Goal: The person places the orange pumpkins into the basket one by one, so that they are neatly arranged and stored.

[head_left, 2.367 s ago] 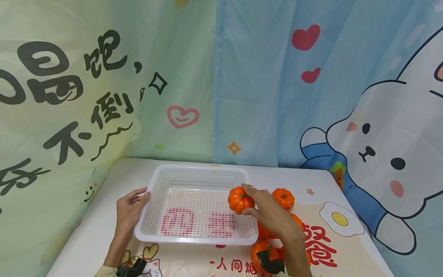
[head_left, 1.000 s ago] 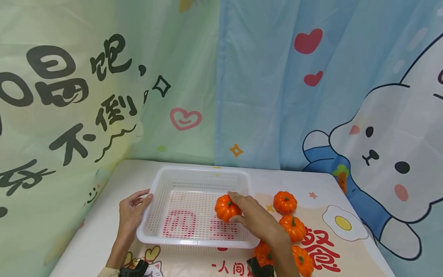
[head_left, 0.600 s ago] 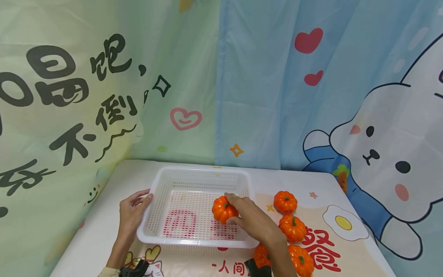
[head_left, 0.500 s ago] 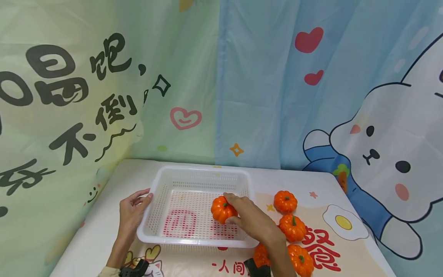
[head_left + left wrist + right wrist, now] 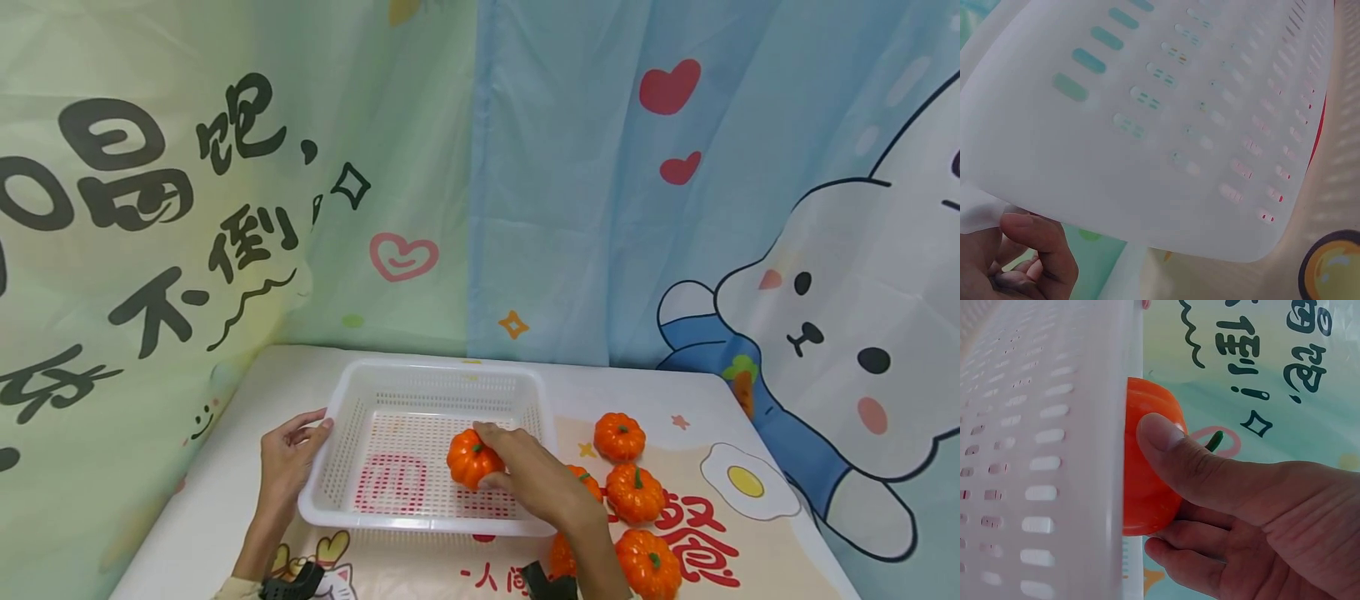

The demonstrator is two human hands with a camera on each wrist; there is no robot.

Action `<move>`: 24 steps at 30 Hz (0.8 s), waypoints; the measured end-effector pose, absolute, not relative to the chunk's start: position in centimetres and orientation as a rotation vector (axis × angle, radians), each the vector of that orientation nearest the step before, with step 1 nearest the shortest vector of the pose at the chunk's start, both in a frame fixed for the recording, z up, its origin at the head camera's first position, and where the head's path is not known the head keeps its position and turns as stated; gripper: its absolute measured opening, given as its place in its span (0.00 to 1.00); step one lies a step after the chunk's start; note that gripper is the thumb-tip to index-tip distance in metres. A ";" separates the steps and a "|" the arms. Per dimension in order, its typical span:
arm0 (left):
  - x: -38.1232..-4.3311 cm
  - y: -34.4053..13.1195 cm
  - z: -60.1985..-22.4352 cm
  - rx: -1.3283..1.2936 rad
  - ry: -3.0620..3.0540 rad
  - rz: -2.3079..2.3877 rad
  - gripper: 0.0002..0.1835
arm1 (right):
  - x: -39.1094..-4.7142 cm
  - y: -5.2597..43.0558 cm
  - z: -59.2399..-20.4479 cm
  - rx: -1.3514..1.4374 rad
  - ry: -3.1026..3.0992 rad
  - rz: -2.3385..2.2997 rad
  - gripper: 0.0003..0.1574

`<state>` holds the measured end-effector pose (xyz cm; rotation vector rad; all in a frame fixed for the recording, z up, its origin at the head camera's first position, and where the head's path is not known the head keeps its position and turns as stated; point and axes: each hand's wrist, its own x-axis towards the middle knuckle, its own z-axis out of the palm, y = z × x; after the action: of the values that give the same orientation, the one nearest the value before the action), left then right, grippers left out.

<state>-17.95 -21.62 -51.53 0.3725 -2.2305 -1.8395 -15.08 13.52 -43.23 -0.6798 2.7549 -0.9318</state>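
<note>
A white perforated plastic basket stands on the table. My left hand grips its left rim; in the left wrist view the thumb and curled fingers pinch the edge. Over the right half of the basket, my right hand holds a small orange toy pumpkin with a green stem. In the right wrist view the thumb lies across the pumpkin, and the basket wall hides part of it. Whether the pumpkin touches the basket floor, I cannot tell.
Several more pumpkins lie right of the basket, among them one at the back, one in the middle and one nearer. My right forearm partly covers others. A printed curtain hangs behind the table.
My right hand has carried the pumpkin leftward and slightly lower, from the basket's right rim to inside its outline. The left hand keeps its grip on the rim.
</note>
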 end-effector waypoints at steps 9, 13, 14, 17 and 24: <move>-17.8 -21.7 -51.6 0.378 -2.226 -1.838 0.21 | -15.2 13.0 -43.2 -0.707 2.745 -0.924 0.45; -17.9 -21.9 -51.8 0.383 -2.229 -1.850 0.22 | -15.3 12.7 -43.3 -0.723 2.731 -0.933 0.45; -17.9 -21.9 -51.8 0.384 -2.230 -1.851 0.22 | -15.3 12.7 -43.3 -0.724 2.728 -0.934 0.45; -18.1 -22.1 -52.0 0.390 -2.233 -1.860 0.22 | -15.2 12.5 -43.5 -0.714 2.721 -0.941 0.45; -18.0 -21.9 -51.7 0.377 -2.227 -1.867 0.22 | -15.1 12.0 -43.9 -0.734 2.726 -0.922 0.45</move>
<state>-18.02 -21.85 -51.68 0.3775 -2.2275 -1.8668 -15.10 12.00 -43.87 -0.7337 2.7260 -0.9216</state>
